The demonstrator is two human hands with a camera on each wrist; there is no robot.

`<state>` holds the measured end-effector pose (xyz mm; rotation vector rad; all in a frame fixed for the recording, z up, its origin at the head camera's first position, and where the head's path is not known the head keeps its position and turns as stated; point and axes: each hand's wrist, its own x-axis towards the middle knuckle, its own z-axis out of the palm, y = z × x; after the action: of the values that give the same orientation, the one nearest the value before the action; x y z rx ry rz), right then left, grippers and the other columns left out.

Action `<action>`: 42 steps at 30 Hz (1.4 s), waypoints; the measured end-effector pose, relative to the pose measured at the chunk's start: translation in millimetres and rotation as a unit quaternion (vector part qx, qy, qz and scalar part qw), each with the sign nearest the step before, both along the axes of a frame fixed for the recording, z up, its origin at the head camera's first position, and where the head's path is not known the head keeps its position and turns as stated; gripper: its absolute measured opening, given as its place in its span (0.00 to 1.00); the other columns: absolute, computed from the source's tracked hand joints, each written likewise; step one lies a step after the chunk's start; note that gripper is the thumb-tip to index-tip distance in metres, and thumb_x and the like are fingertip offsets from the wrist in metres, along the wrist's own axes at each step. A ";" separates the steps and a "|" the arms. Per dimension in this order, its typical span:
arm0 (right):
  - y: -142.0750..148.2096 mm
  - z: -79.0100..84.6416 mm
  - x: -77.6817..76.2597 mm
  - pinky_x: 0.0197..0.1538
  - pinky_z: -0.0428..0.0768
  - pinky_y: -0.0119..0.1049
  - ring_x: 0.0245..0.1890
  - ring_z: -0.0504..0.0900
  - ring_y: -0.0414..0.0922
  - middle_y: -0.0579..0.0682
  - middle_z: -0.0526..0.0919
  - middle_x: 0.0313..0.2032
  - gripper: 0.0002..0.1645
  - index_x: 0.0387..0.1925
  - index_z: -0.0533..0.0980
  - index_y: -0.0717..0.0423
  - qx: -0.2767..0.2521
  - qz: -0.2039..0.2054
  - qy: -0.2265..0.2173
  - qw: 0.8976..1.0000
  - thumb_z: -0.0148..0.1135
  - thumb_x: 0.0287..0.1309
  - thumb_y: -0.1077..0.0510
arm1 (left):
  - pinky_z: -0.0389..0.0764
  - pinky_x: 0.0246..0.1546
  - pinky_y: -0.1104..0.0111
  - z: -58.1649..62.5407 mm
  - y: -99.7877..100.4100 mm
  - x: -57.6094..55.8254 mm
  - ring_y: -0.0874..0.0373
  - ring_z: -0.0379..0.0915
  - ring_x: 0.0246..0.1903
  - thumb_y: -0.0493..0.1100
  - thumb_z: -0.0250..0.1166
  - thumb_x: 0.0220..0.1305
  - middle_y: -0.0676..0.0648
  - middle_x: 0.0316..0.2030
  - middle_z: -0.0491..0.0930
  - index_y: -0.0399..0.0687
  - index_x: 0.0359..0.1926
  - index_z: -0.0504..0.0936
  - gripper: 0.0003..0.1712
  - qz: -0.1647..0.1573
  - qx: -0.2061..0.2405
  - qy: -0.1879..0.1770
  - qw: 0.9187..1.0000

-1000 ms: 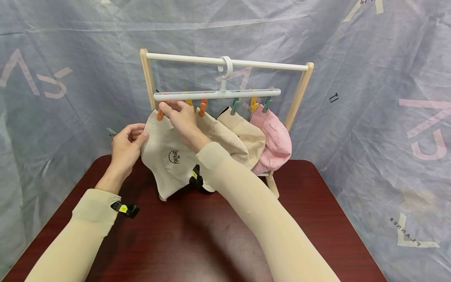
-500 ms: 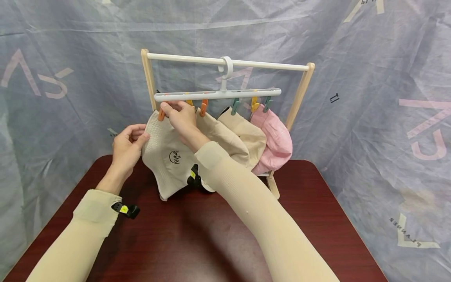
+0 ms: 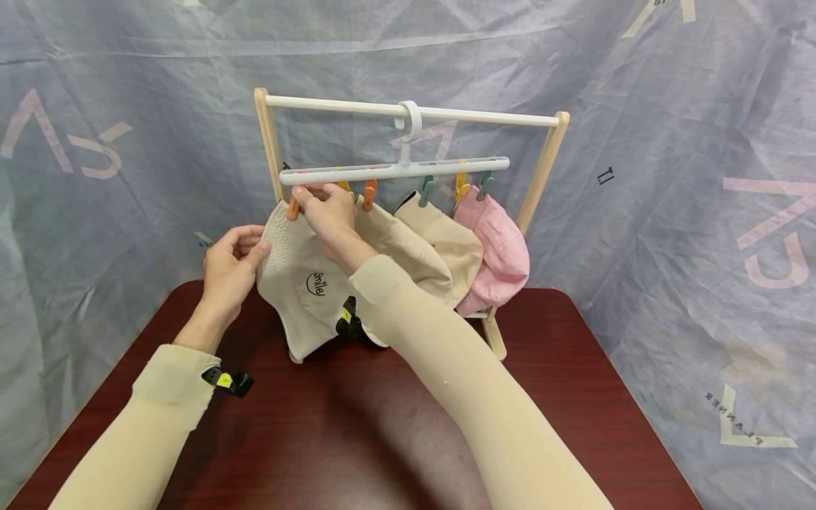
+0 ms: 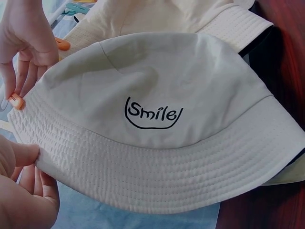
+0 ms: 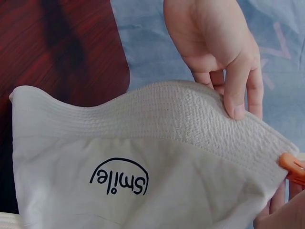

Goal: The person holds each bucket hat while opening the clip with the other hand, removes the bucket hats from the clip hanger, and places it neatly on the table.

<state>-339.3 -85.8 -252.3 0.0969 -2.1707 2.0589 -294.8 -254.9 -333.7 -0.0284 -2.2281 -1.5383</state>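
Note:
A cream bucket hat (image 3: 299,276) with a "Smile" print hangs by its brim at the left end of a white hanger (image 3: 395,171). My left hand (image 3: 231,269) pinches the brim's left edge between thumb and fingers; the right wrist view shows the thumb (image 5: 236,107) on the stitched brim. At the brim's upper corner, an orange clothespin (image 3: 293,208) bites the fabric. My right hand (image 3: 333,221) pinches that clothespin, its thumb near the top; in the left wrist view the fingertips meet the clothespin (image 4: 16,101). Some right-hand fingers are hidden behind the hat.
Two beige hats (image 3: 408,251) (image 3: 464,251) and a pink hat (image 3: 494,248) hang to the right, near green, yellow and orange clothespins. The hanger hooks on the rail (image 3: 344,106) of a wooden rack (image 3: 542,173). It stands on a dark red table (image 3: 287,439) before a grey cloth backdrop.
My right wrist has shifted very slightly left, and the orange clothespin sits a touch lower. My left hand keeps its pinch on the brim, nearly still.

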 end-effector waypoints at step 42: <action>4.6 2.1 2.7 0.47 0.83 0.31 0.38 0.86 0.37 0.39 0.88 0.40 0.08 0.48 0.87 0.48 -0.016 0.026 -0.021 0.999 0.70 0.72 0.52 | 0.76 0.39 0.80 -8.7 -12.3 16.0 0.64 0.75 0.40 0.36 0.68 0.74 0.61 0.42 0.81 0.45 0.62 0.83 0.18 -0.002 0.045 0.020 0.999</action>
<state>-336.6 -81.2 -250.2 0.1077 -2.1815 2.1405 -278.8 -267.1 -342.4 -0.0368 -2.1264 -1.6241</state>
